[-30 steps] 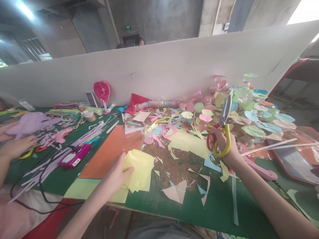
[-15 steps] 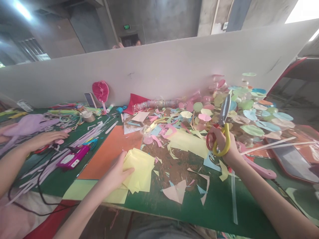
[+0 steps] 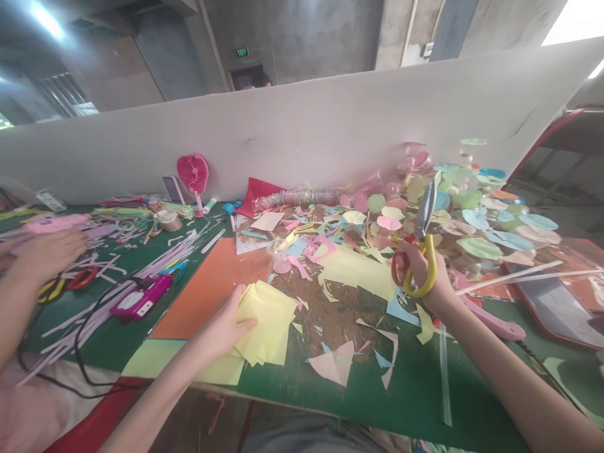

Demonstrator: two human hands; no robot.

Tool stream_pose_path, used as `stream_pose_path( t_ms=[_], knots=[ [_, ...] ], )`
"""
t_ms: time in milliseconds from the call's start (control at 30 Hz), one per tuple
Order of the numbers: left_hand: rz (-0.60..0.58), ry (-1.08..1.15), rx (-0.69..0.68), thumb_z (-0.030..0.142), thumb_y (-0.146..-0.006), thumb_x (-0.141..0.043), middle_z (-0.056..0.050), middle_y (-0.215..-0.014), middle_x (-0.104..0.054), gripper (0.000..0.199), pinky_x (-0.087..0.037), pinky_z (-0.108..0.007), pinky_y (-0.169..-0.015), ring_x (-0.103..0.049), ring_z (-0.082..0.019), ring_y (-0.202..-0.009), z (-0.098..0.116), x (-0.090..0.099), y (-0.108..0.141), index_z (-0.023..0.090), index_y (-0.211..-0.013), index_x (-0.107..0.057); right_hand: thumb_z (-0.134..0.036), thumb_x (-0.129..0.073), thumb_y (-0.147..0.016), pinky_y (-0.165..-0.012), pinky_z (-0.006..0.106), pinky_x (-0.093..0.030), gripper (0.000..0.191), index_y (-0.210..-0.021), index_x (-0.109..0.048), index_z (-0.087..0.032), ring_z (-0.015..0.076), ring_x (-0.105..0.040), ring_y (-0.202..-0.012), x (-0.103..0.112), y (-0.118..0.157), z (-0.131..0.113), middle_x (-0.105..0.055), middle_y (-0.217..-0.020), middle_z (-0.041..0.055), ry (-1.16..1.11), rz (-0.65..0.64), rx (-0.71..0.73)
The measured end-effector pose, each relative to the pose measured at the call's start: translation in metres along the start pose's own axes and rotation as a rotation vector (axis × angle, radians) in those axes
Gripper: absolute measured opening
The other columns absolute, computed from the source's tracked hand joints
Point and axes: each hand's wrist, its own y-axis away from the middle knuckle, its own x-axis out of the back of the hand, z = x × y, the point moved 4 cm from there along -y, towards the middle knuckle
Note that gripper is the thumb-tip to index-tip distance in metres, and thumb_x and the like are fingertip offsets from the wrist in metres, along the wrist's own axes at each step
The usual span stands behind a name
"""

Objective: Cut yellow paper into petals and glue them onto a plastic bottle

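Green is covering the tabletop, with a white partition rising along its back and a grey concrete wall standing beyond. Brown patches are showing through at the middle, where paper scraps are lying loose. Above the doorway, a green sign is glowing, its lettering too small to read.

The left hand is pinching a stack of yellow papers by its left side, near the orange sheet; whether the stack is touching the table, I cannot tell. The right hand is gripping scissors by their red and yellow handles, blades pointing up.

The table's near edge is running below both hands, bare green showing between it and the scraps. Coloured paper discs are crowding the space behind the scissors, while a magenta box and a co-worker's arm are occupying the left.
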Motion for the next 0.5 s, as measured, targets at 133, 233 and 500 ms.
stream_pose_path(
  t_ms=[133,233,500],
  knots=[
    [0.016,0.051,-0.033,0.036,-0.075,-0.058,-0.011,-0.124,-0.06,0.049,-0.049,-0.042,-0.096,-0.059,-0.03,-0.118,0.01,0.004,0.003,0.025,-0.12,-0.042,-0.038,-0.059,-0.081,-0.04,0.025,-0.039,0.037,-0.049,-0.05,-0.02,0.013,-0.047,-0.038,0.0,-0.001,0.002,-0.051,-0.042,0.0005,-0.006,-0.005,-0.009],
    [0.028,0.109,-0.049,0.036,-0.075,-0.059,-0.011,-0.125,-0.058,0.05,-0.05,-0.041,-0.096,-0.059,-0.029,-0.12,0.014,0.009,0.003,0.025,-0.119,-0.04,-0.036,-0.058,-0.08,-0.039,0.025,-0.039,0.037,-0.048,-0.05,-0.02,0.013,-0.047,-0.037,-0.001,0.0,0.0,-0.05,-0.042,0.0003,-0.011,-0.005,-0.011],
    [0.067,0.414,0.065,0.045,-0.077,-0.067,-0.01,-0.115,-0.069,0.067,-0.059,-0.037,-0.078,-0.068,-0.029,-0.107,0.014,0.052,-0.003,0.024,-0.132,-0.036,-0.037,-0.057,-0.08,-0.039,0.023,-0.038,0.04,-0.046,-0.048,-0.02,0.0107,-0.045,-0.035,-0.001,0.0,0.0,-0.049,-0.04,-0.0007,-0.002,-0.002,-0.008]
  ],
)
